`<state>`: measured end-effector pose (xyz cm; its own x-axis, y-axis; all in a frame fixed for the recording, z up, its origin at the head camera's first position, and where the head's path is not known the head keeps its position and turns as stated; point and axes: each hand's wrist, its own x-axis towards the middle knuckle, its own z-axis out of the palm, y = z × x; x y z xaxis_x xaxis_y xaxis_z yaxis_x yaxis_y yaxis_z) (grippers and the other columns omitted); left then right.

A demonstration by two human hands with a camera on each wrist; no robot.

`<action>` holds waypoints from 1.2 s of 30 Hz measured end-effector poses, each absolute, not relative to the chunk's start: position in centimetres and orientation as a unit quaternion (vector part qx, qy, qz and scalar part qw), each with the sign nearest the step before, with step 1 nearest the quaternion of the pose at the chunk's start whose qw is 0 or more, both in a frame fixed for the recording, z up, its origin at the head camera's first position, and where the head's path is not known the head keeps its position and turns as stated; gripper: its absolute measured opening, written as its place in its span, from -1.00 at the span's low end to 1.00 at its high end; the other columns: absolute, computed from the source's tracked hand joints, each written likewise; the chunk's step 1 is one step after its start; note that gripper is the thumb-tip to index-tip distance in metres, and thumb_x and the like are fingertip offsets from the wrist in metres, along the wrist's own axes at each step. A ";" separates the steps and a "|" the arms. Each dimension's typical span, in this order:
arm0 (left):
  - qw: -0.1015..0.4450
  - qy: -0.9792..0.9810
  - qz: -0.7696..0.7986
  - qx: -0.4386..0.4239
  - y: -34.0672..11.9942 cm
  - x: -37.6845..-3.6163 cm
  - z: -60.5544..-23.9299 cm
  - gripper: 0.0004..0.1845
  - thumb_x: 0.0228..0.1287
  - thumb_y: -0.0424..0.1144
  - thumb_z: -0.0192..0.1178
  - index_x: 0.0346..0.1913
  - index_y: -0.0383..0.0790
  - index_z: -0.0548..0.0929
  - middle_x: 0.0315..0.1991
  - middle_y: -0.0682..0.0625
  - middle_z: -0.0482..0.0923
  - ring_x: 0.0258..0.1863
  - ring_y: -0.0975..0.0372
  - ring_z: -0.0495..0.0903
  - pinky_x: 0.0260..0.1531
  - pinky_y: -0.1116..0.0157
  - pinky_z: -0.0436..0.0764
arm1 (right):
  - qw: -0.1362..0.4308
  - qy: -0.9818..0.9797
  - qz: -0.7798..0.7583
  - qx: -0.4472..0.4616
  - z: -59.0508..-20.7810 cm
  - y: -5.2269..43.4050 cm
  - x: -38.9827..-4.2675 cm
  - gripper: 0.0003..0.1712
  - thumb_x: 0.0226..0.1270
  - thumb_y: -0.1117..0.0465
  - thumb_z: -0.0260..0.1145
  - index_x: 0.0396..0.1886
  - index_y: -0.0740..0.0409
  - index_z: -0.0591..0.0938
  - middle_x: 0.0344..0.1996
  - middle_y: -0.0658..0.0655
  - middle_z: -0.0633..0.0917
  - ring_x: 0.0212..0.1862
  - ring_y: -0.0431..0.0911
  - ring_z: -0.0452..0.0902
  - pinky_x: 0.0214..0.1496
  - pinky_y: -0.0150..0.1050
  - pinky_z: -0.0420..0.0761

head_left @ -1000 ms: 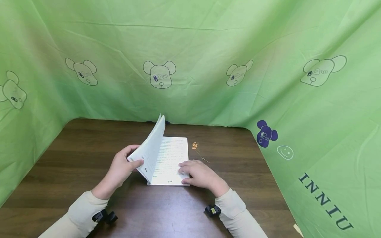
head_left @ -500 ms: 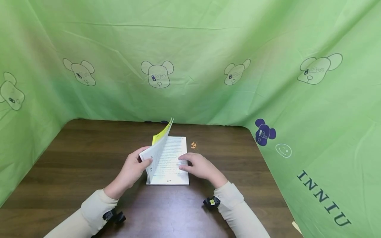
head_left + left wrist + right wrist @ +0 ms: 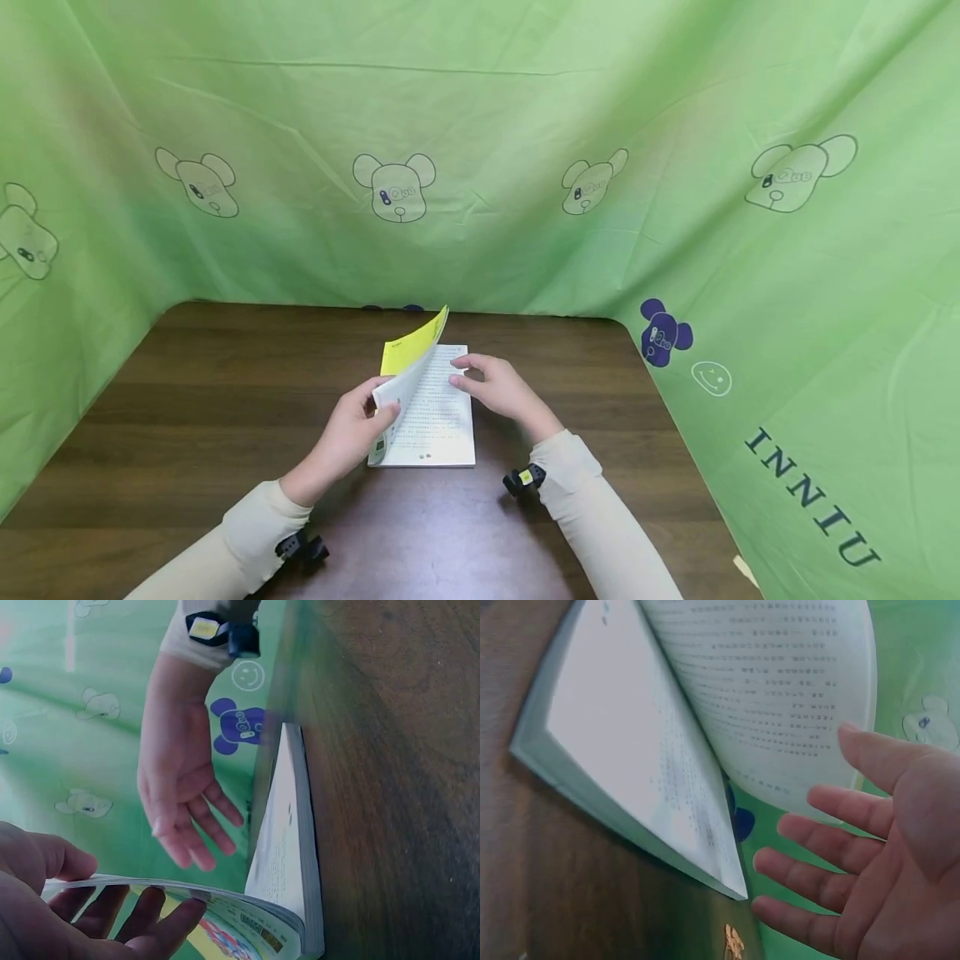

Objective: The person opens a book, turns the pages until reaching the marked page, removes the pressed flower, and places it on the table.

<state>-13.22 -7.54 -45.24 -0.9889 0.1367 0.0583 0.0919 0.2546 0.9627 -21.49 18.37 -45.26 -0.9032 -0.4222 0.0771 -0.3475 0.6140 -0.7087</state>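
Observation:
An open paperback book [image 3: 438, 421] lies on the wooden table, its right-hand page flat and printed with lines of text. My left hand [image 3: 352, 435] pinches the raised left-hand pages [image 3: 780, 697] together with the cover, thumb on the page side and fingers behind. They bend up and over toward the right, baring the yellow cover [image 3: 408, 350] at the back. Near the upper right edge of the flat page is my right hand [image 3: 504, 392], fingers loosely extended and holding nothing. Beyond the book's far edge, a small dried orange flower [image 3: 733, 942] shows in the right wrist view.
A green cloth [image 3: 480, 250] printed with bear heads hangs around the back and sides of the dark wooden table [image 3: 225, 400]. At the right table edge lies a small pale piece [image 3: 745, 572].
My left hand has moved right, tilting the raised pages and cover over the book so more yellow shows. My right hand has lifted off the lower page and moved up toward the far edge.

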 end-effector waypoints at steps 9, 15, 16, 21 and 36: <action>-0.016 0.829 0.537 0.158 -6.2 -12.9 -45.7 -0.56 0.33 -0.39 0.30 0.28 -0.24 0.65 0.30 -0.24 0.57 0.17 0.00 0.64 -0.11 0.24 0.72 | 0.112 0.846 -0.506 -0.125 -45.0 17.8 -23.3 -0.45 0.52 -0.06 0.28 0.33 0.17 0.58 0.18 0.19 0.69 0.17 0.07 0.65 0.20 0.02 0.63; -0.037 0.843 0.498 0.200 -5.6 -12.9 -46.1 -0.56 0.32 -0.40 0.30 0.27 -0.26 0.65 0.33 -0.27 0.54 0.42 -0.15 0.42 0.15 0.00 0.62 | 0.162 0.797 -0.579 -0.055 -44.8 17.1 -24.0 -0.30 0.56 -0.13 0.19 0.46 0.22 0.39 0.21 0.31 0.65 0.14 0.23 0.68 0.13 0.10 0.66; -0.041 0.850 0.482 0.210 -5.5 -12.9 -46.2 -0.56 0.33 -0.38 0.30 0.27 -0.26 0.65 0.31 -0.23 0.57 0.41 -0.14 0.43 0.21 -0.01 0.58 | 0.170 0.791 -0.585 -0.049 -44.7 17.0 -24.0 -0.29 0.57 -0.13 0.19 0.47 0.22 0.36 0.20 0.32 0.65 0.12 0.24 0.68 0.11 0.10 0.67; -0.057 0.883 0.387 0.258 -5.0 -12.7 -46.1 -0.53 0.35 -0.30 0.32 0.31 -0.20 0.62 0.24 -0.05 0.64 0.33 0.05 0.55 0.34 0.05 0.48 | 0.205 0.769 -0.604 -0.039 -44.7 16.5 -24.2 -0.34 0.59 -0.04 0.17 0.47 0.23 0.32 0.03 0.36 0.71 -0.08 0.17 0.77 -0.01 0.09 0.73; -0.089 0.913 0.250 0.311 -3.7 -12.0 -47.1 -0.33 0.19 -0.28 0.41 0.41 -0.12 0.51 0.26 -0.02 0.52 0.27 0.10 0.50 0.26 0.08 0.55 | 0.186 0.771 -0.608 -0.033 -44.9 16.3 -24.4 -0.37 0.50 0.32 0.21 0.48 0.29 0.27 -0.06 0.31 0.72 -0.26 -0.02 0.74 -0.22 -0.11 0.74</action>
<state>-12.01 -3.71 -47.11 -0.7907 0.5233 0.3178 0.6122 0.6818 0.4005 -24.36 16.29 -44.94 -0.9287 -0.2769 -0.2466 0.1754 0.2581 -0.9501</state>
